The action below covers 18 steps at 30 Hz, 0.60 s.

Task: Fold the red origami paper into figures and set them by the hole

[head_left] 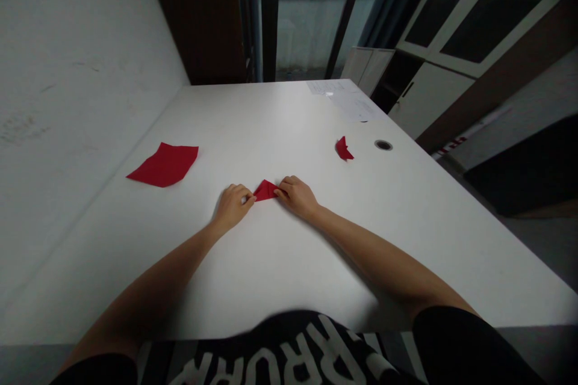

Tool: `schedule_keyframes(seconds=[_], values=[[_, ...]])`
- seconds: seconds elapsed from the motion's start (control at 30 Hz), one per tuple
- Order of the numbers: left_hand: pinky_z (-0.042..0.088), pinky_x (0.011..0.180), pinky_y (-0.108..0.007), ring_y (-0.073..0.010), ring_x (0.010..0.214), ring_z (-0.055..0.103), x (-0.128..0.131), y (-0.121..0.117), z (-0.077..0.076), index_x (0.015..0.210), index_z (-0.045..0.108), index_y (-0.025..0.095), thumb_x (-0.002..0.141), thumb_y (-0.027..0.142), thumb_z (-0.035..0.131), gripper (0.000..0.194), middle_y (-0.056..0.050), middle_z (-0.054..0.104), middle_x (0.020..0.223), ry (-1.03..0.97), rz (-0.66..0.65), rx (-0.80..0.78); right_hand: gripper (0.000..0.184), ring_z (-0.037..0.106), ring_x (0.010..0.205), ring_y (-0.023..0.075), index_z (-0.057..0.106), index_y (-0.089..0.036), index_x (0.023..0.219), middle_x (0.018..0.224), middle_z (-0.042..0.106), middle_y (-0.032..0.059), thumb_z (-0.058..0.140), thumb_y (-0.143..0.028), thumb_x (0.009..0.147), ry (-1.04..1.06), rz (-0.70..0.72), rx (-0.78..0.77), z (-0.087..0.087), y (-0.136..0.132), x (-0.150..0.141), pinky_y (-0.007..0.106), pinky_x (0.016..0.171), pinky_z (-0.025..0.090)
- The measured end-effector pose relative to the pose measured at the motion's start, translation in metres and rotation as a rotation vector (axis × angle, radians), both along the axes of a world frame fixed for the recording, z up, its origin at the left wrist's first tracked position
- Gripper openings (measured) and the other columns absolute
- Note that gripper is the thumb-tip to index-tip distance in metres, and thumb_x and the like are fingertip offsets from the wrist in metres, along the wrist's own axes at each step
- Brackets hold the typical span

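A small folded piece of red paper [265,190] lies on the white table [280,252] between my two hands. My left hand [232,204] pinches its left corner with curled fingers. My right hand [295,194] presses and pinches its right end, fingers closed on the paper. Both forearms rest low over the table.
A flat stack of red paper sheets [165,163] lies to the left near the wall. A small folded red paper figure [344,148] stands to the right, beside a round cable hole [383,145]. White papers [347,99] lie at the far edge. Cabinets stand to the right.
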<state>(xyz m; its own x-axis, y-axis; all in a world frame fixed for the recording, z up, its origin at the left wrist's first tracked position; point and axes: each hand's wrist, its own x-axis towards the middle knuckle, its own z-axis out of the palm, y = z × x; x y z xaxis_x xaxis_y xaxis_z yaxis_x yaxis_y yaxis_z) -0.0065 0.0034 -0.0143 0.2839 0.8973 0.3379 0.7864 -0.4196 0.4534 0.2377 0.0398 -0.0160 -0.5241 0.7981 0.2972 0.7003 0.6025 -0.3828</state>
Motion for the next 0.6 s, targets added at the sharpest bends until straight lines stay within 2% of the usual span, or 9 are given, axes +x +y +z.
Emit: schedule_keyframes(seconds=[0.2,0.37,0.47,0.53,0.6], values=[[0.034,0.071,-0.033,-0.0198,0.074,0.052,0.006,-0.003,-0.001,0.071,0.057,0.021,0.086,0.029,0.063,0.019,-0.003,0.060,0.075,0.017,0.001,-0.005,0.020,0.050,0.090,0.0221,0.067,-0.018,0.093,0.092,0.060,0.0089,0.058,-0.035,0.096,-0.025,-0.079,0.049,-0.004,0.005,-0.001,0.032,0.076,0.040],[0.040,0.076,-0.035,-0.0214,0.080,0.053,0.009,-0.003,-0.001,0.085,0.059,0.021,0.084,0.019,0.063,0.004,-0.003,0.060,0.080,0.004,-0.021,-0.012,0.021,0.050,0.091,0.0224,0.066,-0.019,0.100,0.094,0.060,0.0087,0.058,-0.037,0.096,-0.033,-0.095,0.043,-0.007,0.006,-0.002,0.033,0.077,0.040],[0.043,0.087,-0.039,-0.0233,0.093,0.055,0.012,-0.004,0.002,0.103,0.063,0.022,0.087,0.017,0.057,0.018,-0.006,0.062,0.095,0.036,-0.044,0.007,0.023,0.050,0.093,0.0233,0.066,-0.019,0.104,0.097,0.059,0.0095,0.059,-0.039,0.095,-0.043,-0.105,0.040,-0.007,0.006,-0.004,0.033,0.078,0.040],[0.042,0.097,-0.043,-0.0249,0.108,0.053,0.014,-0.005,0.003,0.119,0.062,0.025,0.088,0.014,0.054,0.034,-0.008,0.061,0.114,0.075,-0.065,0.034,0.025,0.049,0.094,0.0244,0.065,-0.019,0.106,0.098,0.058,0.0103,0.060,-0.040,0.094,-0.055,-0.118,0.041,-0.006,0.005,-0.006,0.034,0.079,0.039],[0.037,0.107,-0.046,-0.0258,0.126,0.046,0.016,-0.006,0.002,0.131,0.057,0.027,0.087,0.007,0.050,0.049,-0.008,0.052,0.136,0.119,-0.104,0.063,0.027,0.048,0.096,0.0253,0.064,-0.019,0.107,0.100,0.058,0.0113,0.061,-0.042,0.093,-0.068,-0.130,0.044,-0.005,0.003,-0.008,0.035,0.080,0.039]])
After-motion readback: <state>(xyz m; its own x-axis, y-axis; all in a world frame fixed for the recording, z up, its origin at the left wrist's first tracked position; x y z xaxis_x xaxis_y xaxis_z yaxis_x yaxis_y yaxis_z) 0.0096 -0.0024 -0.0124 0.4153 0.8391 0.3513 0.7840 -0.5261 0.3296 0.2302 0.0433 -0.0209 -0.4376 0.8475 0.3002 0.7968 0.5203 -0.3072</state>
